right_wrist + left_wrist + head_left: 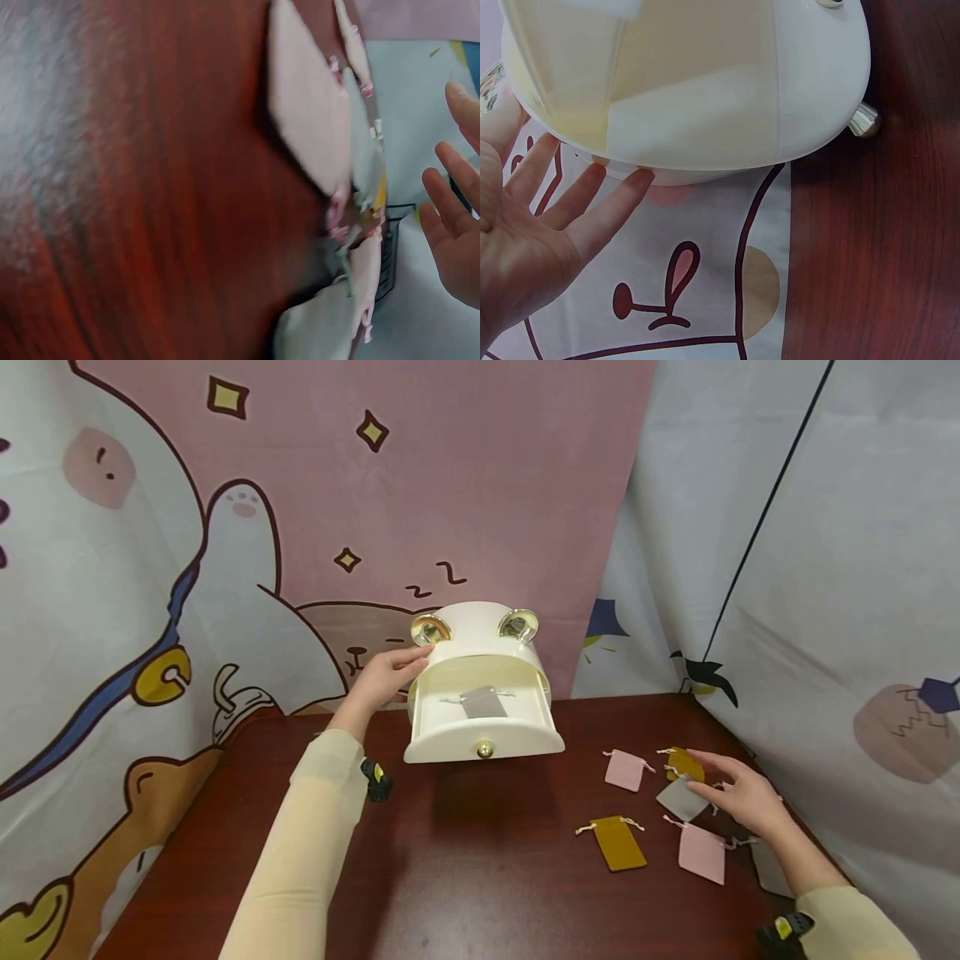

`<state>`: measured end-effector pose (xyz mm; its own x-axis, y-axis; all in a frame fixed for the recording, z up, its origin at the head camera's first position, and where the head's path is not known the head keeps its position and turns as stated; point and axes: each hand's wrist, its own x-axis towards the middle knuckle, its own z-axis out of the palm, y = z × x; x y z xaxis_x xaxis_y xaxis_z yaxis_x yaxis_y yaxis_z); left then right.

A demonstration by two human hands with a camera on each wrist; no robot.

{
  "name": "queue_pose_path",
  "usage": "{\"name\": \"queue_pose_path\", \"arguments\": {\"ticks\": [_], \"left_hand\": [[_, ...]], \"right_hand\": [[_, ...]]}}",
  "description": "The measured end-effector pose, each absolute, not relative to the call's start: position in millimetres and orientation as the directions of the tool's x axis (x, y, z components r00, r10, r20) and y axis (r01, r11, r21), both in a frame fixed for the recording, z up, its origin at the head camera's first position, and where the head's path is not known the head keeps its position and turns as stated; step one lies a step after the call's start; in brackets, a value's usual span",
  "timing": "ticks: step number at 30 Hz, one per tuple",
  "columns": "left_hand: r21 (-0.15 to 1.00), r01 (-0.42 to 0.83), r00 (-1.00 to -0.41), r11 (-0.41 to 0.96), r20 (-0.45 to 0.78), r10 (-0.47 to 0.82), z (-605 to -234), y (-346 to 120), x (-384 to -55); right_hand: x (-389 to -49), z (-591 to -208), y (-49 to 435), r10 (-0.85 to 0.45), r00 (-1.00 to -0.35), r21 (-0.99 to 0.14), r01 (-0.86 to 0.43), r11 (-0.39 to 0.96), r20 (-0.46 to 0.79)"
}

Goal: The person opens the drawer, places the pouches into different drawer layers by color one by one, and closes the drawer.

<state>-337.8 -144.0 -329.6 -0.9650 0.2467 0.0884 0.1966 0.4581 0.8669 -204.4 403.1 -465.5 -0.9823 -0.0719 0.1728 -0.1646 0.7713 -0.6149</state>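
Note:
A cream box (477,625) with two gold-rimmed ears stands at the back of the table, its drawer (450,744) pulled out. Inside the drawer lies a grey drawstring pouch (483,703). My left hand (384,681) touches the box's left side, fingertips along its edge in the left wrist view, fingers extended. Over at the right, my right hand (748,797) is held above a cluster of pouches, with thumb and fingers apart and nothing between them. Closest to its fingertips are a light grey pouch (681,802) and a mustard pouch (687,762).
Around that cluster lie a pink pouch (625,771), another mustard pouch (619,845), a second pink pouch (702,853) and a grey pouch (768,868) partly behind the right forearm. Patterned cloth (510,468) hangs behind the table (480,877) and along its right side.

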Motion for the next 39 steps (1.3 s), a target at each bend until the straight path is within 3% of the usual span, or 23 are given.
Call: {"name": "queue_pose_path", "arguments": {"ticks": [39], "left_hand": [[0.855, 0.189, -0.968, 0.484, 0.079, 0.237, -328.1, -142.8, -337.6]], "right_hand": [[-207.6, -511.3, 419.6, 0.023, -0.992, -0.591, -0.057, 0.805, 0.127]]}}
